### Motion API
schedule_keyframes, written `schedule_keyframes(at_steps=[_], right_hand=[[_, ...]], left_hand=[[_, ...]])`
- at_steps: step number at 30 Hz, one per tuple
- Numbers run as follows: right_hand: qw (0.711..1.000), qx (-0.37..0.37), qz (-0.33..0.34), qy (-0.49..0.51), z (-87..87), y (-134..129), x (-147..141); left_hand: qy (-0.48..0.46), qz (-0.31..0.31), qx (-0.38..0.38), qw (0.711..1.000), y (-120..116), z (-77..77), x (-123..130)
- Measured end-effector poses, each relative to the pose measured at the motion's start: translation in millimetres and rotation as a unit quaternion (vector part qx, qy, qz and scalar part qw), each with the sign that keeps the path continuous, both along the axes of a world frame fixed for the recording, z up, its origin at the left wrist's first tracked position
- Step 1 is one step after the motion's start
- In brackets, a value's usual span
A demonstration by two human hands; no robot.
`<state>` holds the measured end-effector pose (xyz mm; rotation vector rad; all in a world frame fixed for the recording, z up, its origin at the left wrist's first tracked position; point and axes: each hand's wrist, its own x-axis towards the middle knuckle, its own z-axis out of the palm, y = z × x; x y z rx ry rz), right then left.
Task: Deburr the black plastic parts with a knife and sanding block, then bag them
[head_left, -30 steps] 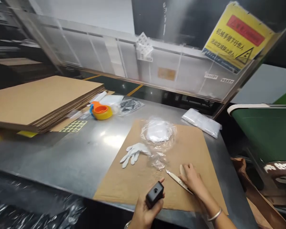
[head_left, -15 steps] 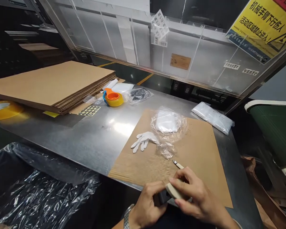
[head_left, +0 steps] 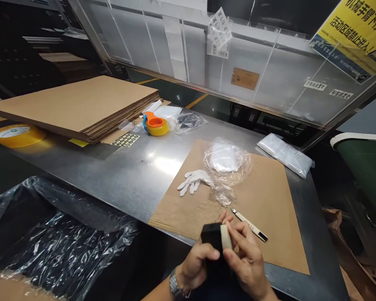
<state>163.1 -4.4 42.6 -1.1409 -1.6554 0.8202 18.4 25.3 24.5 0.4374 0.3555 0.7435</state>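
White glare across the metal tabletop [head_left: 128, 175]

The left fingers [head_left: 207, 251] hide part of the black block [head_left: 210, 234], the right fingers [head_left: 242, 243] part of the cream pad [head_left: 226, 237]. The top and right edges crop the yellow warning sign [head_left: 354, 35]; print on the brown label [head_left: 245, 78] is too small to read.

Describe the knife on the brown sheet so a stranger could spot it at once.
On the metal table lies a flat brown sheet. On its near part, just beyond the right hand, rests a slim, cream-handled knife. Unlike the white glove and crumpled clear plastic on the same sheet, it is straight, narrow and pointed.
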Motion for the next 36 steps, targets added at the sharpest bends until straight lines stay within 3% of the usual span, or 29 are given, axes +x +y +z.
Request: schedule_keyframes(at_steps=[3,7,11,13,15,17,23,26,29,32,36], right_hand=[[0.999,0.046,0.009,0.0,-20.1,-13,-11],[0.994,0.061,0.075,-0.046,-38.2,-36,-3],[0.995,0.035,0.044,-0.077,-33.8,-41,9],[0.994,0.035,-0.01,-0.099,-23.2,-33,8],[0.989,0.055,-0.026,-0.132,-11.9,-20,5],[0.983,0.075,0.02,-0.166,-3.5,-9,3],[0.975,0.074,0.062,-0.201,1.6,2,7],[0.97,0.068,0.093,-0.215,2.3,1,8],[0.969,0.057,0.052,-0.235,5.5,5,8],[0.95,0.039,0.024,-0.308,12.7,8,3],[0.909,0.06,0.09,-0.403,22.9,-2,-17]], left_hand=[[-0.113,0.018,-0.107,0.988,7,-5.6,-4],[-0.147,0.003,-0.165,0.975,16,-11.8,-14],[-0.054,0.035,-0.223,0.973,16,-13.0,-12],[-0.029,-0.001,-0.239,0.971,11,-10.1,-8],[-0.037,-0.034,-0.236,0.97,3,-6.4,-4],[-0.026,-0.033,-0.215,0.976,-5,-3.8,-2],[0.118,-0.087,-0.178,0.973,-17,-3.4,-3],[0.146,-0.058,-0.15,0.976,-16,-2.8,-1],[0.214,-0.033,-0.079,0.973,-14,-4.7,1],[0.241,-0.005,-0.032,0.97,-12,-8.0,0],[0.178,0.038,-0.101,0.978,-6,-10.4,-2]])
